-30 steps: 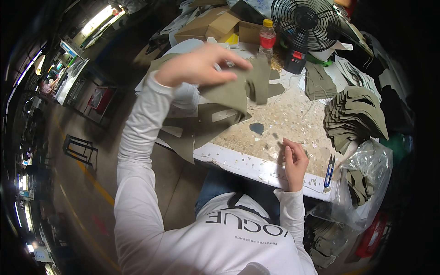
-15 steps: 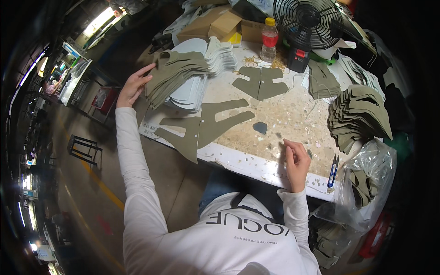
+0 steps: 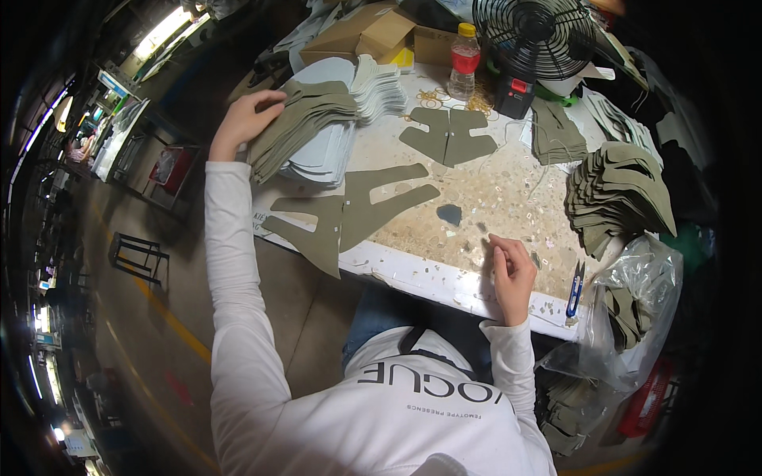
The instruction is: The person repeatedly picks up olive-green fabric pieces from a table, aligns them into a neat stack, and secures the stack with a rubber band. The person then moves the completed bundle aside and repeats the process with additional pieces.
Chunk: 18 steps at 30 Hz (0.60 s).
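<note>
My left hand [image 3: 248, 120] reaches to the far left of the table. Its thumb and fingers rest apart on the upper end of a stack of olive fabric pieces [image 3: 305, 119]. That stack overlaps a pile of pale grey-white cut pieces [image 3: 317, 163]. My right hand [image 3: 514, 274] rests at the table's front edge with loosely bent fingers and nothing visible in it. Between the hands, a large olive cut-out piece [image 3: 361, 202] with slots lies flat, overhanging the front edge. A smaller slotted olive pair [image 3: 448, 135] lies farther back. Blue thread snips [image 3: 575, 292] lie right of my right hand.
At the back stand a black fan [image 3: 540, 36], a bottle with a yellow cap [image 3: 464, 62] and a cardboard box [image 3: 361, 36]. More olive pieces [image 3: 615, 194] are stacked at the right, above a clear plastic bag [image 3: 635, 293]. A dark stool [image 3: 139, 258] stands on the floor at left.
My left hand has moved away from me and slightly right, from the stack's left side onto its upper end. My right hand stays in place.
</note>
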### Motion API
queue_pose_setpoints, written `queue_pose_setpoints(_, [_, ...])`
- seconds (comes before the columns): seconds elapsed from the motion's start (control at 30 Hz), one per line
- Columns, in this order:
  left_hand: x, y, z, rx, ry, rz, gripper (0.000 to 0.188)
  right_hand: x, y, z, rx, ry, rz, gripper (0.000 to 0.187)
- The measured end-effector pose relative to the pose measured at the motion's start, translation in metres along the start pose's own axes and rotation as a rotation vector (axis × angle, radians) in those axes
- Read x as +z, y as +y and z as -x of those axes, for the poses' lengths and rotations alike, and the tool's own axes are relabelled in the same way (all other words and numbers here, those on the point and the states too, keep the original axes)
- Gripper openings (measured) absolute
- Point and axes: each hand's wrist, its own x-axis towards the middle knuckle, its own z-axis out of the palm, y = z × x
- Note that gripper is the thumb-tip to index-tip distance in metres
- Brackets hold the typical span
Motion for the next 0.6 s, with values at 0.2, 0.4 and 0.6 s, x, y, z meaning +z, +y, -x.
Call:
queue_pose_setpoints(0.2, [-0.01,0.052,-0.007,-0.004,-0.11,0.547,0.042,-0.001,-0.002,0.0,-0.012,0.009,0.013,0.02])
queue_pose_setpoints(0.4, [0.014,0.085,0.078,0.049,0.145,0.144,0.016,0.0,-0.004,0.001,0.016,0.007,0.021,0.02])
queue_pose_setpoints(0.6, [0.132,0.069,0.133,-0.064,0.003,-0.177,0.028,0.001,-0.012,0.002,0.013,-0.043,0.083,0.018])
